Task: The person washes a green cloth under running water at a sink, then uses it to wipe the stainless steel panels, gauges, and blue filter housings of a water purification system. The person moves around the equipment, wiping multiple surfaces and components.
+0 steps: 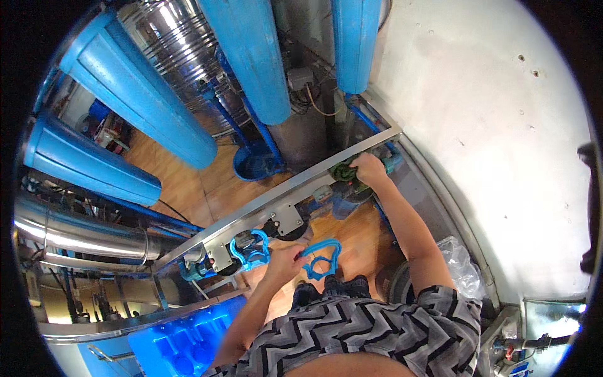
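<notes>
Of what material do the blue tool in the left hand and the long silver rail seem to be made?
Blue tool: probably smooth plastic, from its even colour. Long rail: likely metal, perhaps brushed steel, from its silvery, soft shine.

Short-sleeved top (377,323) in black, grey and whitish zigzags, with dark lower clothing (357,287), perhaps trousers, below

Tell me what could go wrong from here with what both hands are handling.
The blue looped piece in the left hand could slip and drop to the floor, since nothing visible supports it from below.

The right hand is at the dark green item, close to the metal rail; if it slips, knuckles might scrape there.
</notes>
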Demonstrator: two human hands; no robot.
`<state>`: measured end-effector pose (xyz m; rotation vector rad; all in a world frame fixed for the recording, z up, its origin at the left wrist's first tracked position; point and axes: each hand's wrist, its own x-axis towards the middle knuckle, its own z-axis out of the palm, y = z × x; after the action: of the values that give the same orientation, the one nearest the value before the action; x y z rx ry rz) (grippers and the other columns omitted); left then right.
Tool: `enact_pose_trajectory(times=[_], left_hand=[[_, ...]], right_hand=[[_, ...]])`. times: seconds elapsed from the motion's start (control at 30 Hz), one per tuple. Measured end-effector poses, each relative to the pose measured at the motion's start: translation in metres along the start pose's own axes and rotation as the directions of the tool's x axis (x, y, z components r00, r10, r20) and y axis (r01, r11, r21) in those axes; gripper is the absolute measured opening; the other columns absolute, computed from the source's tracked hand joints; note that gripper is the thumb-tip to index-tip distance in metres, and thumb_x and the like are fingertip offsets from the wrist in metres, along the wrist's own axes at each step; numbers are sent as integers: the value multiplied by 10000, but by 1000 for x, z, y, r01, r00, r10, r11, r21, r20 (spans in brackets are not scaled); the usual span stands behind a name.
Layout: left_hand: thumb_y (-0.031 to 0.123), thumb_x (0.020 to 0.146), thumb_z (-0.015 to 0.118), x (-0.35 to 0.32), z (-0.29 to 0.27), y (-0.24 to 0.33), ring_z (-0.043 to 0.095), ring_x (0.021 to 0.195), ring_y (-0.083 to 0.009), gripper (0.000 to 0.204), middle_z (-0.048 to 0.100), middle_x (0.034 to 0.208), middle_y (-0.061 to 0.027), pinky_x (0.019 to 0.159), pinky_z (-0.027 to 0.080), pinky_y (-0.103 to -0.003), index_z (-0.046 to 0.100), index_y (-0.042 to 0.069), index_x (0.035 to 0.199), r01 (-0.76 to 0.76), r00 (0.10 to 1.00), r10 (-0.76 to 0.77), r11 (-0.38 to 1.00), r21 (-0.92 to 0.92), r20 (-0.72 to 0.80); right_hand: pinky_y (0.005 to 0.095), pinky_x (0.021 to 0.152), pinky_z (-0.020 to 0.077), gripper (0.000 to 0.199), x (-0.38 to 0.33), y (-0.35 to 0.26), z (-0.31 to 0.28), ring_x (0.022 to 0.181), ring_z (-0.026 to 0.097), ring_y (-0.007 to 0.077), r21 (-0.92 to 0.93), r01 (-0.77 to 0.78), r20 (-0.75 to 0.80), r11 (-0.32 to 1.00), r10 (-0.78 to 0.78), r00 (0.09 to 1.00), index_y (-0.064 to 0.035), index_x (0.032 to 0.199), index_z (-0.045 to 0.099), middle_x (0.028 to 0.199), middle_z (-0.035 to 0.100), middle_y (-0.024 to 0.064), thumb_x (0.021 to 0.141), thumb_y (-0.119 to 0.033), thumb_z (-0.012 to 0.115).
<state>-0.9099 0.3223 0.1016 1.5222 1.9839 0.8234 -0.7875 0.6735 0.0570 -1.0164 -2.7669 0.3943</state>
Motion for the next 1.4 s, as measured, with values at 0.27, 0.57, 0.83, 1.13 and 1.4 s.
enact_pose_trajectory(times=[0.27,0.57,0.83,1.13,1.4], left_hand=[[179,780,743,-26,10,-16,643,636,-266,262,643,747,-148,573,498,-348,643,1,944,-35,998,35,999,-1,-49],[179,760,749,-39,-1,-20,631,646,-276,269,642,741,-141,569,484,-349,652,9,944,-122,991,121,992,-17,-52],[151,777,713,-57,-10,-16,641,704,-316,203,644,790,-147,611,493,-384,636,10,901,-24,1000,23,996,-83,-10],[171,775,738,-59,-16,-21,633,637,-268,238,639,743,-140,574,485,-358,651,16,932,-120,992,119,993,-21,-42],[186,759,772,-70,-24,-25,624,596,-223,267,646,733,-130,552,485,-325,663,20,936,-45,997,47,998,32,-67]], right_hand=[[477,753,544,209,35,-203,53,903,681,358,-7,208,229,978,-201,953,-51,901,732,959,691,211,769,-144,600],[442,937,426,318,-68,-193,73,1053,543,354,114,354,-256,928,-317,913,-71,1080,625,1091,561,146,772,-113,565],[426,815,498,300,-130,-116,36,892,601,365,294,-87,-46,952,105,993,-83,950,706,890,643,170,678,1,611],[644,952,344,377,-81,-167,19,1204,424,388,71,51,-537,996,-5,843,-232,1031,669,1299,486,100,678,-107,710],[425,806,495,207,-47,-132,62,937,604,368,339,280,-726,898,60,685,-52,948,667,1045,628,172,775,-153,719]])
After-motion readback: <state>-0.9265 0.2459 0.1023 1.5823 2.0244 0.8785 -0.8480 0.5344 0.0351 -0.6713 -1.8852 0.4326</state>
